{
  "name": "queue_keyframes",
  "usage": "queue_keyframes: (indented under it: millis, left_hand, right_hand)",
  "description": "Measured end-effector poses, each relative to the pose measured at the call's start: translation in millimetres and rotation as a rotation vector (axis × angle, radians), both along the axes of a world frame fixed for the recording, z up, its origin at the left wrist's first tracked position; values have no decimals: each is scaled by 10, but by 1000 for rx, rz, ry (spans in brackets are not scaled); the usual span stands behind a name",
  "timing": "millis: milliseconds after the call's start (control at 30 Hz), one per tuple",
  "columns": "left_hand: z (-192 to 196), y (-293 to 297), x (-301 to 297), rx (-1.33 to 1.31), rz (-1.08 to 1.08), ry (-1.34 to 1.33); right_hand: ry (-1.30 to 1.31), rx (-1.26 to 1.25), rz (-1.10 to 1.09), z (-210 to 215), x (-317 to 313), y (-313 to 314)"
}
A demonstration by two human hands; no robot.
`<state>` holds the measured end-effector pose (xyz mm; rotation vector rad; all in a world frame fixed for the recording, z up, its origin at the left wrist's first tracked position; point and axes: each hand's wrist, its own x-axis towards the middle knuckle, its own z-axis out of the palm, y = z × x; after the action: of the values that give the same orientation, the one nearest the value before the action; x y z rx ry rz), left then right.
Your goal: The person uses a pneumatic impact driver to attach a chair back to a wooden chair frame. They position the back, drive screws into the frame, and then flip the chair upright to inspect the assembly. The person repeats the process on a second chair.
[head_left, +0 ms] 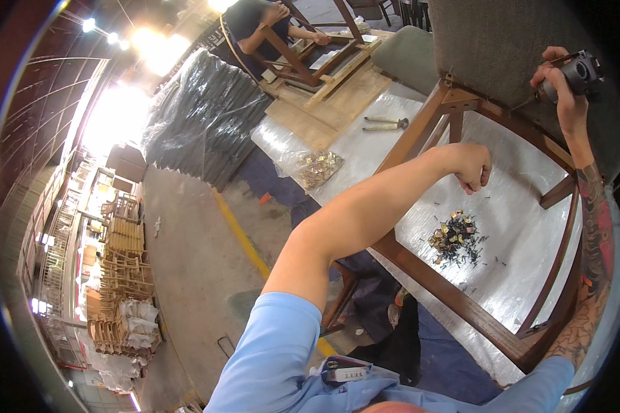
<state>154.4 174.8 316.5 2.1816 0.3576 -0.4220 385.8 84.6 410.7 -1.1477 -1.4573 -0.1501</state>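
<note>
A brown wooden chair frame (455,299) rests on the silvery covered worktop, against a grey upholstered panel (496,41). Over the frame's opening hangs my left hand (467,166), its fingers curled closed; anything in them is hidden. At the upper right, my right hand (561,86) grips a dark power screwdriver (585,71), its thin bit pointing toward the frame's far rail. Beneath my left hand, inside the frame, lies a pile of black screws and brass-coloured metal pieces (455,237). A small metal bracket (449,77) stands at the frame's far corner.
Pincers (387,124) and a clear bag of metal pieces (317,168) lie left of the frame. Farther off, a co-worker (258,31) handles another chair frame (300,69). A plastic-wrapped grey stack (203,113) stands beyond; stacked wooden chairs (120,255) line the far left.
</note>
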Motion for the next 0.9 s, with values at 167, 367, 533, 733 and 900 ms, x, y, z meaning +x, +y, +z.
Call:
queue_keyframes:
  millis: [167, 367, 533, 733, 900]
  left_hand:
    - [157, -79, -37, -59, 8, 9]
    - [137, -36, -3, 52, 11, -48]
    - [155, -47, -36, 63, -13, -137]
    - [255, -99, -31, 70, -36, -153]
    - [229, -89, -18, 123, -27, -126]
  right_hand:
    - [140, -69, 53, 1, -63, -44]
    - [-8, -39, -25, 2, -31, -38]
    - [214, -86, 115, -26, 17, -2]
    - [118, -61, 79, -21, 76, 6]
    - [478, 24, 76, 192, -599, -189]
